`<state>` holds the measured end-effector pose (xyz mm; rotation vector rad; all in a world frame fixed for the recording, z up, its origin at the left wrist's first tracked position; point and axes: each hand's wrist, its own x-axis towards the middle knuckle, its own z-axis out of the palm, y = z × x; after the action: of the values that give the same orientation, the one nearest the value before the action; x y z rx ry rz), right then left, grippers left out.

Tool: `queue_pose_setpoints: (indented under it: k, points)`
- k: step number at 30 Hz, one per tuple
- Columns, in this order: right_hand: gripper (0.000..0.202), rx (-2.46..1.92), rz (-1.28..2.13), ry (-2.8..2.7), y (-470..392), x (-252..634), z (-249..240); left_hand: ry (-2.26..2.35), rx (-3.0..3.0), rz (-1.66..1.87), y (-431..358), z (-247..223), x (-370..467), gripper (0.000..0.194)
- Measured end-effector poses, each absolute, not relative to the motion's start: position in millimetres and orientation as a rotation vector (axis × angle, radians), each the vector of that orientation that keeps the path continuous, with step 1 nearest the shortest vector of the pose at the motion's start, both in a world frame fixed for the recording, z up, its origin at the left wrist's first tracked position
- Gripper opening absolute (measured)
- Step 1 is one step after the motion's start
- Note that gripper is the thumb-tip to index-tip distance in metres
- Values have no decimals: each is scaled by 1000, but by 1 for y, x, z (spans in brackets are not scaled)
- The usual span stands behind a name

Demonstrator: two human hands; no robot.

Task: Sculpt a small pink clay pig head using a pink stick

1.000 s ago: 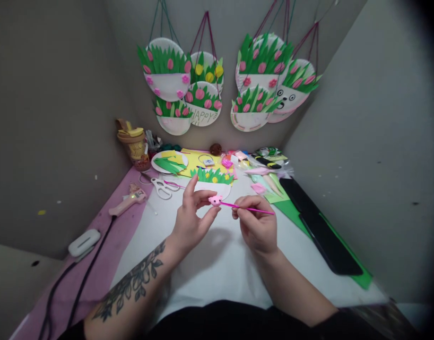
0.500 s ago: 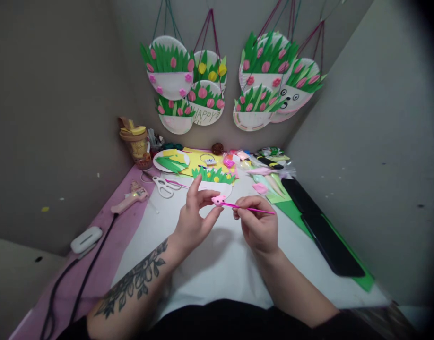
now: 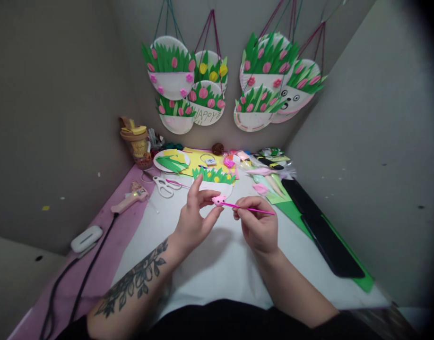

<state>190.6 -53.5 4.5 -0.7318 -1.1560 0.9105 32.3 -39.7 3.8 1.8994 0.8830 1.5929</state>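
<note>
Between the thumb and fingers of my left hand (image 3: 194,217) is a small pink clay animal head (image 3: 219,200) with dark dot eyes and little ears. My right hand (image 3: 257,224) is closed around a thin magenta modelling stick (image 3: 247,208), whose left tip meets the front of the pink head. Both hands are above the white table cover. Just behind them lies a paper-plate pocket (image 3: 214,188) with green paper grass and yellow tulips, partly hidden by my left fingers.
White-handled scissors (image 3: 164,187) and a pink glue gun (image 3: 130,200) with a black cord lie to the left. Bags of coloured clay (image 3: 263,172) sit at back right, near a black folding case (image 3: 330,241) on green paper. Decorated paper plates (image 3: 172,85) hang on the wall.
Hardly anything differs. The view has shifted very slightly, while both hands, the pink head and the stick keep the same pose.
</note>
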Motion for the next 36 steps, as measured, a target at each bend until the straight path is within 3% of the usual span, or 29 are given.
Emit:
queue_pose_setpoints:
  k: [23,36]
  points:
    - [7,-693,884,-1159,-54,191,4,878,1913,1613,-40,4,32,85]
    - [16,-697,524,-1419,-66,192,6,884,2011,1640,-39,3,31,84]
